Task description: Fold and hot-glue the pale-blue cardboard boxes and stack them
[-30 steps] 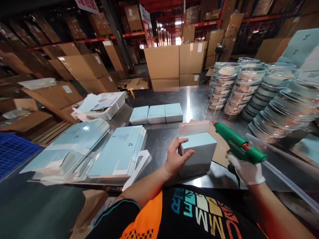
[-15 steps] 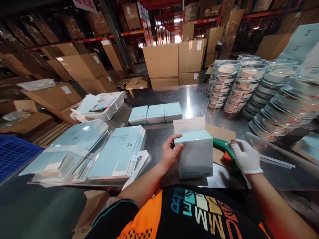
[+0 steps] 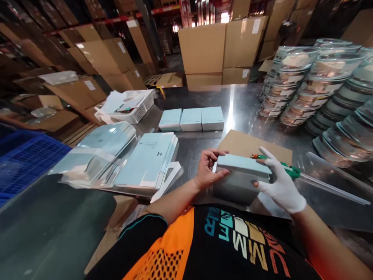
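A light-blue and grey cardboard box (image 3: 234, 182) stands before me at the near edge of the table. Its light-blue top panel (image 3: 243, 165) lies over the opening, with a slight gap along the right end. My left hand (image 3: 210, 169) grips the box's left side, fingers behind the top edge and thumb in front. White-gloved, my right hand (image 3: 278, 182) is around the right end, thumb on the front and fingers up at the back corner. A green glue gun (image 3: 288, 170) with an orange part lies behind the gloved hand, on a brown cardboard sheet (image 3: 247, 142).
Three light-blue boxes (image 3: 190, 119) stand in a row farther back. Flat light-blue cartons (image 3: 145, 159) are stacked left, near a white basket (image 3: 140, 111). Stacked glass containers (image 3: 294, 81) crowd the right side, beside clear sticks (image 3: 335, 188). A blue crate (image 3: 32, 159) is far left.
The box's raised flap has come down over its top. My right hand has left the glue gun, which now lies on the cardboard, and moved to the box's right end. The view has tilted down.
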Available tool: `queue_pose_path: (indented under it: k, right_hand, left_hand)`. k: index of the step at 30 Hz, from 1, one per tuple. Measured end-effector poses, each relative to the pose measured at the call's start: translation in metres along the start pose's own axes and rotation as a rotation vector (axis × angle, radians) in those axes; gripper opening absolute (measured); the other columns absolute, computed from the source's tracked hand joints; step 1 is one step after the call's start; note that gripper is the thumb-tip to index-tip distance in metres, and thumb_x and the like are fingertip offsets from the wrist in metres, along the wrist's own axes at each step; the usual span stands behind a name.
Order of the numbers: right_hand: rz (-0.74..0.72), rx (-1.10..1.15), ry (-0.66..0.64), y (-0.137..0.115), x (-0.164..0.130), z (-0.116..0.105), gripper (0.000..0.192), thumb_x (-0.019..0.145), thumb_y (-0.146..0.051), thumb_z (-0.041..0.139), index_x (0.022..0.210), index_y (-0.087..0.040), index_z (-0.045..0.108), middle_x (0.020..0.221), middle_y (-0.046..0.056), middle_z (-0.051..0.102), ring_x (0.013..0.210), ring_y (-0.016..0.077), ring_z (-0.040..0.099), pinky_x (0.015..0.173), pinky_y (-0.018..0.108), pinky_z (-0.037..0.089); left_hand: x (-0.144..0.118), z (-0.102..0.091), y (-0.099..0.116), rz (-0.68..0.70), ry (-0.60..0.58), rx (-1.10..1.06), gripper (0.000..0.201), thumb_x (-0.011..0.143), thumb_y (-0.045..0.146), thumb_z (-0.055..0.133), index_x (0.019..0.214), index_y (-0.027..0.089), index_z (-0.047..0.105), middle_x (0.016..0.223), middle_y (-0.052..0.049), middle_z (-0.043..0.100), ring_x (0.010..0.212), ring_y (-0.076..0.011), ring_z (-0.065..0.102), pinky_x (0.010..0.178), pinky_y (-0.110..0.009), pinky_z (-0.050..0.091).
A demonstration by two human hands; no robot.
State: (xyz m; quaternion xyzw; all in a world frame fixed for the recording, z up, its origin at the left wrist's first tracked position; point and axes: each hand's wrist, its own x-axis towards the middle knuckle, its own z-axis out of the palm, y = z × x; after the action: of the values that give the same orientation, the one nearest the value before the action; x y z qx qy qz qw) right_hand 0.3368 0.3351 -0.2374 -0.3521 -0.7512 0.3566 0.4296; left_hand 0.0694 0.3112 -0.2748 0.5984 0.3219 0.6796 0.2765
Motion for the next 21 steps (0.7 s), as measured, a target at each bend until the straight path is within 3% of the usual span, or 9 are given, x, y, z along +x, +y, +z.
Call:
queue_pose_path:
  k: [3,7,11,14,16,19,21]
  right_hand:
    - [-0.123,-0.036,-0.067,-0.004,-0.014,-0.002,0.03,0.099,-0.037,0.078,0.125,-0.027,0.07,0.176,0.015,0.045,0.162,0.0324,0.046,0.132,0.055,0.04]
    - [-0.234,-0.044,-0.145,-0.013,-0.019,-0.001,0.033,0.103,-0.02,0.07,0.132,-0.034,0.073,0.175,0.008,0.047,0.162,0.0293,0.046,0.13,0.055,0.045]
    - [-0.251,-0.029,-0.127,-0.018,-0.017,-0.001,0.038,0.103,-0.012,0.067,0.131,-0.036,0.076,0.163,0.007,0.061,0.155,0.0267,0.056,0.126,0.051,0.051]
    - [-0.232,-0.025,-0.112,-0.016,-0.017,0.0,0.03,0.104,-0.018,0.068,0.126,-0.035,0.078,0.159,0.007,0.064,0.153,0.0285,0.058,0.125,0.052,0.053]
    - [-0.175,-0.055,-0.082,-0.007,-0.02,0.002,0.037,0.103,-0.032,0.072,0.14,-0.035,0.072,0.169,0.008,0.055,0.158,0.0323,0.052,0.128,0.055,0.049]
    - [-0.047,-0.12,0.021,0.018,-0.026,0.004,0.084,0.097,-0.052,0.078,0.171,-0.035,0.041,0.176,0.013,0.045,0.159,0.0358,0.05,0.127,0.053,0.05]
    - [0.06,-0.171,0.106,0.039,-0.032,0.006,0.095,0.096,-0.058,0.076,0.175,-0.031,0.032,0.172,0.018,0.05,0.153,0.0382,0.057,0.12,0.05,0.058]
  left_hand:
    - [0.007,-0.006,0.006,0.01,-0.133,0.036,0.059,0.083,0.077,0.083,0.11,0.026,0.068,0.113,-0.01,0.071,0.121,-0.0325,0.076,0.108,-0.053,0.058]
    - [0.017,-0.018,0.02,0.055,-0.39,0.133,0.048,0.094,0.075,0.072,0.103,0.03,0.084,0.117,-0.013,0.08,0.135,-0.0363,0.069,0.12,-0.063,0.05]
    - [0.018,-0.021,0.025,0.062,-0.406,0.156,0.041,0.097,0.07,0.07,0.101,0.032,0.086,0.114,-0.011,0.084,0.133,-0.0359,0.071,0.121,-0.066,0.048]
    - [0.014,-0.02,0.016,-0.01,-0.406,0.176,0.046,0.092,0.074,0.075,0.104,0.032,0.085,0.117,-0.012,0.083,0.138,-0.0373,0.068,0.122,-0.066,0.047]
    - [0.007,-0.018,0.006,-0.064,-0.322,0.133,0.072,0.079,0.082,0.082,0.128,0.029,0.079,0.138,-0.016,0.076,0.146,-0.0391,0.062,0.124,-0.064,0.045]
    - [-0.015,-0.016,-0.006,-0.252,-0.213,0.056,0.141,0.051,0.093,0.089,0.166,0.026,0.044,0.165,-0.026,0.052,0.154,-0.0441,0.053,0.124,-0.061,0.045]
    - [-0.038,-0.017,-0.007,-0.464,-0.274,0.086,0.152,0.047,0.083,0.099,0.17,0.023,0.034,0.159,-0.028,0.057,0.148,-0.0455,0.058,0.121,-0.061,0.048]
